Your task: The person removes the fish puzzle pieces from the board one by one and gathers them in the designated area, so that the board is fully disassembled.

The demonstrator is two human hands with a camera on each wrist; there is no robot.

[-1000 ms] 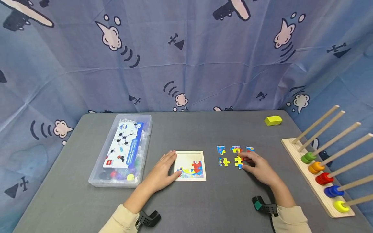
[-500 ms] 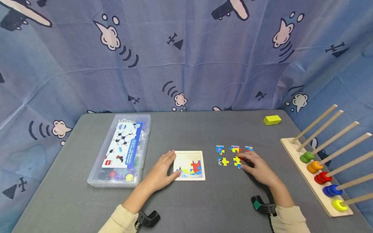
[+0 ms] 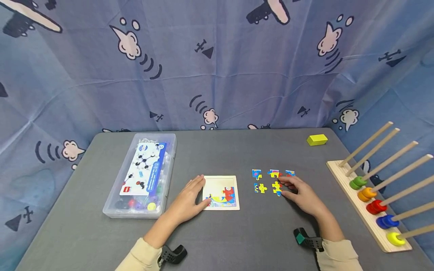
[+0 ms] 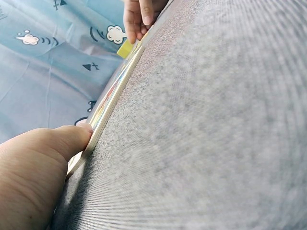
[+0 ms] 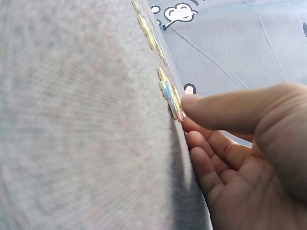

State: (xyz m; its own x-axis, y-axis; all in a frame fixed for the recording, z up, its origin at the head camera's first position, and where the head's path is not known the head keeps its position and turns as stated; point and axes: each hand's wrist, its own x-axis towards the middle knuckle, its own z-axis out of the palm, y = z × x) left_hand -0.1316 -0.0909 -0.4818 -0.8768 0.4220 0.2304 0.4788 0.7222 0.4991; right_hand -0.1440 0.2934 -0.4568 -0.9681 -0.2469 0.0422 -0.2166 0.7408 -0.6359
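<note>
My left hand (image 3: 185,201) rests at the left side of a shallow wooden puzzle tray (image 3: 211,182), its fingers fairly straight along the edge. In the left wrist view the thumb (image 4: 72,139) touches the tray's rim. Joined pieces fill the tray's lower and right part; bare wood shows above them. To the right, my right hand (image 3: 301,195) pinches a yellow and blue puzzle piece (image 3: 276,187) between thumb and fingers, while it lies on the table. The right wrist view has the thumb tip against this piece (image 5: 169,96). Part of the piece's right side is hidden.
Several loose pieces (image 3: 260,188) lie beside the right hand. A clear plastic molecular model kit box (image 3: 140,173) stands on the left. Far right is a wooden peg board (image 3: 369,207) with coloured rings; a yellow block (image 3: 317,140) sits at the back.
Both hands, the tray and the puzzle pieces stay nearly where they were. The head view shifts slightly.
</note>
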